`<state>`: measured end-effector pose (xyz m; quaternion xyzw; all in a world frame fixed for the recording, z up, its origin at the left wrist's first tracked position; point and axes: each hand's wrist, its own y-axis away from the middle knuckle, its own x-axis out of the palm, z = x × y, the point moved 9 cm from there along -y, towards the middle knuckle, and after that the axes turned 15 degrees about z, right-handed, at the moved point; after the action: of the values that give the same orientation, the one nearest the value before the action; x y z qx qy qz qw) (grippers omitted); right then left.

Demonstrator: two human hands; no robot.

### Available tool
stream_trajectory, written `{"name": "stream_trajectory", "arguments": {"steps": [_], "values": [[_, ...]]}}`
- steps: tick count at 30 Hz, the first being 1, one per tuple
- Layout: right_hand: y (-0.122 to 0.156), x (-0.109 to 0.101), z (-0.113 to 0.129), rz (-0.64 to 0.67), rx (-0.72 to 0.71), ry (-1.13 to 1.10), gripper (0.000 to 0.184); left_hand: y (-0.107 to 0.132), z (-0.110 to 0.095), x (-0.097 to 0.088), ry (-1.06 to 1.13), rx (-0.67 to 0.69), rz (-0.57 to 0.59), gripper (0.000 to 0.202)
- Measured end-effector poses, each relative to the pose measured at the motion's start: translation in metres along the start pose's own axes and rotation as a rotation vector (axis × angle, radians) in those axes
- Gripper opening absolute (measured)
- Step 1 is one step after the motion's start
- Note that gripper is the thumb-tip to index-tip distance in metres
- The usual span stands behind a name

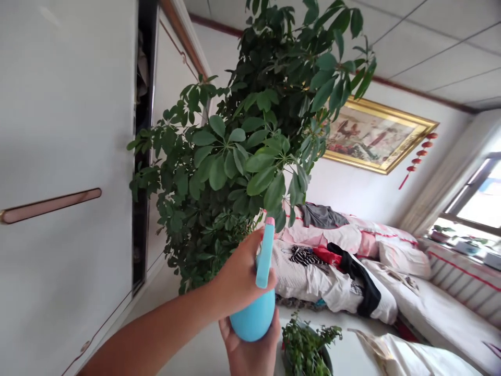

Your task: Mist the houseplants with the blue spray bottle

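Observation:
A light-blue spray bottle [252, 316] with a pale teal spray head and a pink nozzle tip is held up in front of me, slightly tilted. My left hand [238, 274] reaches in from the lower left and is closed around its neck and trigger area; some of its fingers are hidden behind the spray head. From below, my right hand [252, 355] cups the bottle's rounded body, thumb at the right side. Just beyond the nozzle hang the broad green leaves of a tall, bushy potted plant [235, 162]. Its pot is out of sight.
A smaller potted plant [307, 347] stands low at the right of my hands. White sliding wardrobe doors [66, 115] rise at the left. Behind are a sofa [289, 266] strewn with clothes, a gold-framed picture [376, 133], and a window [477, 198] with small pots on its sill.

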<state>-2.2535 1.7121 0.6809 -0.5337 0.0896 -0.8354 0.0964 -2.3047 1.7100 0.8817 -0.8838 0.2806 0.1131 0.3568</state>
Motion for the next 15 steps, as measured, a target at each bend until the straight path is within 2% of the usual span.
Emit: {"name": "stream_trajectory", "arguments": {"steps": [3, 6, 9, 11, 15], "values": [[0.002, -0.008, -0.001, -0.008, 0.026, -0.009, 0.048, -0.008, 0.013, 0.021, 0.016, -0.069, 0.014, 0.047], [-0.003, -0.018, 0.003, -0.061, 0.037, 0.007, 0.044, -0.016, 0.032, 0.032, -0.014, -0.085, -0.056, 0.039], [-0.012, -0.026, 0.019, -0.081, -0.016, 0.051, 0.039, -0.021, 0.047, 0.04, 0.024, -0.088, -0.113, 0.045], [-0.016, -0.028, 0.031, -0.049, -0.06, 0.094, 0.041, -0.018, 0.044, 0.041, 0.004, -0.049, -0.175, 0.039], [-0.017, -0.028, 0.044, 0.002, -0.092, 0.15, 0.048, -0.008, 0.021, 0.04, -0.143, 0.031, -0.221, 0.01]]}}
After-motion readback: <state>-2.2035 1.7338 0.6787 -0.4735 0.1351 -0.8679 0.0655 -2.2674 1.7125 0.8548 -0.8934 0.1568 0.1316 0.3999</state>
